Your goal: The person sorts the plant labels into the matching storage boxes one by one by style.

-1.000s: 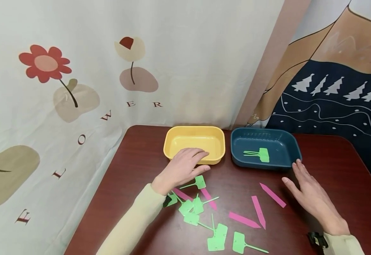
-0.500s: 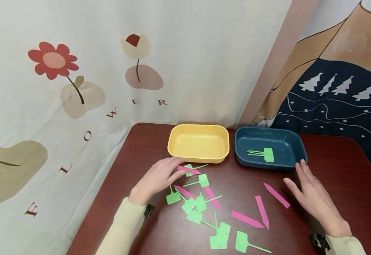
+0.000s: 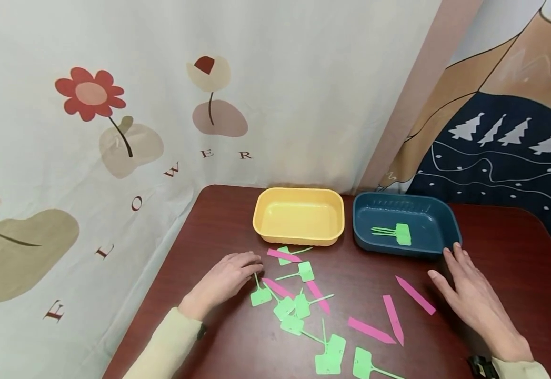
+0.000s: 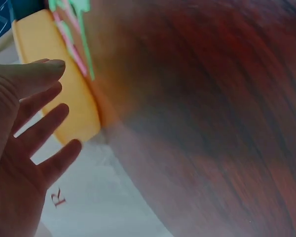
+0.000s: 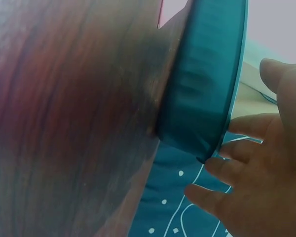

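Observation:
My left hand (image 3: 223,281) hovers low over the table with fingers loosely bent and nothing in them. Its fingertips are beside a green T-shaped plant label (image 3: 260,296). Just right of them a pink pointed plant marker (image 3: 283,255) lies across another green label (image 3: 311,248). My right hand (image 3: 476,300) has fingers extended at the near right corner of the blue bin (image 3: 365,243). The right wrist view shows those fingertips right at the rim of the blue bin (image 5: 202,84). In the left wrist view the spread fingers overlap the yellow bin (image 4: 76,98).
The yellow bin (image 3: 262,231) stands left of the blue one, at the table's back edge. A few green labels (image 3: 402,234) lie inside the blue bin. More green labels (image 3: 330,354) and pink markers (image 3: 371,330) are scattered over the brown table (image 3: 228,347). Curtains hang behind.
My left hand has drawn back from the yellow bin's front, leftward and nearer, uncovering the pink marker and green label there. The right hand stays at the blue bin. The head view has shifted slightly.

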The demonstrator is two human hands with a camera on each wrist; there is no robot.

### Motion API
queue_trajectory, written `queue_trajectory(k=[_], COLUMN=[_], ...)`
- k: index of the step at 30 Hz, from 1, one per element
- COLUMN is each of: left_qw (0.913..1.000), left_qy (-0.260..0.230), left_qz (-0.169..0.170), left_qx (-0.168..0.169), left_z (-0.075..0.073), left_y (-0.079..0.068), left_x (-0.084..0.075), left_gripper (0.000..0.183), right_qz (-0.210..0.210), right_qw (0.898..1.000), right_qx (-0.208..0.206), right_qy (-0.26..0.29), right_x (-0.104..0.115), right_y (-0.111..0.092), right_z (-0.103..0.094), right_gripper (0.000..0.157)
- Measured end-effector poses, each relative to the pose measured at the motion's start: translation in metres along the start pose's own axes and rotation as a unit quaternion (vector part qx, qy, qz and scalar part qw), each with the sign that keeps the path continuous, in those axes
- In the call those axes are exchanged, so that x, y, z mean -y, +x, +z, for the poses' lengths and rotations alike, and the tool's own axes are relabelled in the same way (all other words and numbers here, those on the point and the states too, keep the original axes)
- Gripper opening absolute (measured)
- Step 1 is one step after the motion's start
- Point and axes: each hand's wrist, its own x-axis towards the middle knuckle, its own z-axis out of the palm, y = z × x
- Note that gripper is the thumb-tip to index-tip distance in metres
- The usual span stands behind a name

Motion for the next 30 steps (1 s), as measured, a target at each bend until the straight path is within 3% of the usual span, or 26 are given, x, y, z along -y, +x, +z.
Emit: queue_trajectory(k=[6,12,17,22,30], left_qw=[0.9989,0.9976,0.9982,0.9983,0.9973], left_qy=[0.024,0.01,-0.011,-0.01,-0.022], left_qz=[0.036,0.067,0.057,0.039,0.046], left_qx=[0.021,0.018,0.019,0.041,0.053], left_z=[0.005,0.012,0.015,0.012,0.012], left_y=[0.002,0.003,0.003,0.007,0.008], left_x=[0.001,0.002,0.004,0.004,0.01], left_gripper=[0.035,0.029,0.022,0.015,0.012], right_qz=[0.003,0.004,0.008,0.0,0.001], right_qw=[1.0,1.0,1.0,1.0,1.0], right_qx=[-0.005,-0.005,0.002,-0.003,-0.002], right_qy=[0.001,0.001,0.003,0.006,0.001], right_x=[-0.002,-0.002,-0.002,-0.002,-0.002], right_y=[-0.002,-0.002,-0.001,-0.001,-0.001], right_z=[0.002,0.001,0.0,-0.001,-0.001], right_gripper=[0.084,0.085,0.085,0.084,0.085])
